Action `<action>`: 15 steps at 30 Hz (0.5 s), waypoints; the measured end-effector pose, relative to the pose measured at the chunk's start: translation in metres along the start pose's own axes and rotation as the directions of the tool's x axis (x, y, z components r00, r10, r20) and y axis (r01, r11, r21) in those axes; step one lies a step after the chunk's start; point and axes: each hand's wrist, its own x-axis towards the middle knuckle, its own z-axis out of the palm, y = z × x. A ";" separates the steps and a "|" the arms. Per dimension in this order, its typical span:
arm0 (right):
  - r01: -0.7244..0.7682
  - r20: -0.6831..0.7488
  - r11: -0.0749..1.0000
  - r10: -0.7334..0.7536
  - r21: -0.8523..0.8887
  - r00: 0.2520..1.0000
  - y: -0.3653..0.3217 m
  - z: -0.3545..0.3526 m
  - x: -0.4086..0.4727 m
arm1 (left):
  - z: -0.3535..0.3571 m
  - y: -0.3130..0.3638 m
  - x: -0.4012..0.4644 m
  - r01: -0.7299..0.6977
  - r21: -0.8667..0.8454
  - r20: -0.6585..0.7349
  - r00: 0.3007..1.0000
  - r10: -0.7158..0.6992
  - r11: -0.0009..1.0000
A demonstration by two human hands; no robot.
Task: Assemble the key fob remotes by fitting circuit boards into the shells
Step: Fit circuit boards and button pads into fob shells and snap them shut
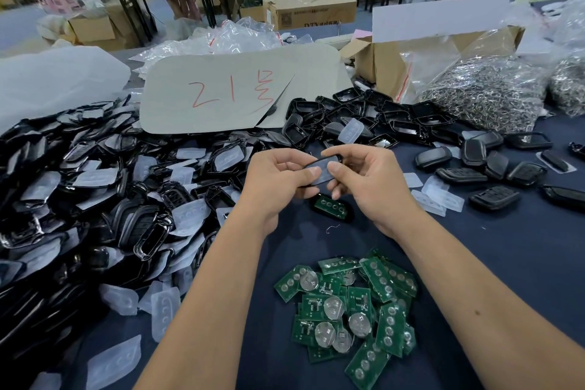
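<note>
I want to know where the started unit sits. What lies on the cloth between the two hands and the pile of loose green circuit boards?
In the head view, one black shell with a green board in it, then bare blue cloth down to the board pile.

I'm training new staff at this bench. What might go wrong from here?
Both hands, left and right, pinch one shell above the shell with a board already seated; dropping it could knock that board loose. The loose circuit boards lie between the forearms, so a sweeping arm may scatter them.
</note>
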 end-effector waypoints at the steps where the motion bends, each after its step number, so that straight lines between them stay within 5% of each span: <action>1: 0.014 0.016 0.999 -0.013 -0.044 1.000 0.000 0.000 0.000 | -0.002 0.000 0.000 0.011 -0.002 0.006 1.000 -0.011 1.000; 4: 0.083 0.016 0.970 -0.081 -0.227 0.997 -0.001 0.000 -0.002 | -0.003 0.000 0.001 0.060 -0.012 -0.009 0.998 -0.060 0.998; 7: 0.366 0.098 0.747 -0.378 -0.554 0.921 -0.005 -0.002 -0.003 | 0.000 0.000 0.002 0.108 -0.055 -0.053 0.992 -0.111 0.993; 11: 0.515 0.277 0.590 -0.449 -0.622 0.849 -0.006 -0.002 -0.003 | -0.006 0.005 0.006 0.182 -0.251 -0.031 0.980 -0.196 0.951; 15: 0.550 0.249 0.519 -0.538 -0.654 0.805 -0.005 0.000 -0.001 | -0.011 0.007 0.006 0.231 -0.346 0.065 0.973 -0.222 0.909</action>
